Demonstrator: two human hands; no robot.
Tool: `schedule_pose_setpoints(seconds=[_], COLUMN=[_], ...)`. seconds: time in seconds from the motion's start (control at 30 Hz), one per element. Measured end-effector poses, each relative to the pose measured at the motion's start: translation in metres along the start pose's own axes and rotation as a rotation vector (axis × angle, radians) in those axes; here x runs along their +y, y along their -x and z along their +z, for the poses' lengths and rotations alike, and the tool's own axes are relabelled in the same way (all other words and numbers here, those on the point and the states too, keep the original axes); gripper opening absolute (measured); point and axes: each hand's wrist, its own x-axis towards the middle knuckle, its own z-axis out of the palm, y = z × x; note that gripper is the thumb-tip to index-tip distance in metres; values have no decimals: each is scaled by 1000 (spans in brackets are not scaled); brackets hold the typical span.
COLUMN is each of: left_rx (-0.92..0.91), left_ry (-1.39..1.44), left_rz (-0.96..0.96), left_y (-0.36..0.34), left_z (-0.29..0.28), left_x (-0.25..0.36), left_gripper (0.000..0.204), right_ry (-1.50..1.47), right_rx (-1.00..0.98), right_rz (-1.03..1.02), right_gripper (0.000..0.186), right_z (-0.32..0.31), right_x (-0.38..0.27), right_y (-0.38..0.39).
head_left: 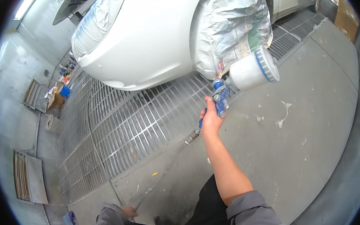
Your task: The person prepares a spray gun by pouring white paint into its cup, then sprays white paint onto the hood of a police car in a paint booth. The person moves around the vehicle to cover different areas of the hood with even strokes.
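My right hand [211, 123] is wrapped round the handle of a blue spray gun [220, 97], held out in front of the car. A white paint cup [252, 71] with a blue-ringed lid sits tilted to the gun's right. From the handle's metal fitting a greyish air hose [157, 180] runs down to my left hand [129, 211], which is closed on it low by my leg; its fingers show only in part. Beyond the gun stands a white car bumper [152, 37]. Silvery masking sheet [235, 23] covers the wheel, and clear wrinkled film [103, 24] covers the car's front.
Metal floor grating [123, 124] runs under the car, with grey paint-spotted floor [303, 119] on the right. Along the left wall are a cardboard box [56, 103], a blue container [65, 91] and slatted vents [28, 178]. Another cardboard box [347, 20] stands far right.
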Motion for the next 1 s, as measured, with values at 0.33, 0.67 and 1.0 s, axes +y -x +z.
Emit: schedule_pose_setpoints(seconds=[0.33, 0.67, 1.0], left_rx=[223, 254, 321], left_ry=[15, -41, 26], left_rz=[-145, 10, 108], left_y=[-47, -74, -86], left_z=[-23, -42, -23], left_x=[149, 178, 174], left_gripper=[57, 51, 52], right_ry=[448, 634, 603], right_rx=[-405, -750, -903], right_rz=[-272, -480, -473], right_gripper=[46, 45, 44], right_z=[-35, -46, -41], right_x=[23, 23, 38], right_y=[11, 20, 25])
